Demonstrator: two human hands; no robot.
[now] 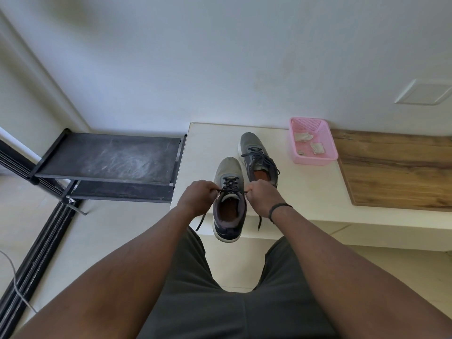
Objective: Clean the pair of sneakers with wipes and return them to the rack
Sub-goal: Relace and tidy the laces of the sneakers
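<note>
Two grey sneakers with dark laces stand on a white ledge. The near sneaker sits at the ledge's front edge, heel toward me. My left hand pinches its left lace end and my right hand pinches the right lace end, both laces pulled taut sideways. Loose lace tips hang below each hand. The far sneaker stands behind and to the right, its laces untied. A black shoe rack with a dusty top shelf stands to the left of the ledge.
A pink plastic basket with several used, crumpled wipes sits at the back right of the ledge. A wooden board lies to its right. A grey cable runs over the floor at lower left.
</note>
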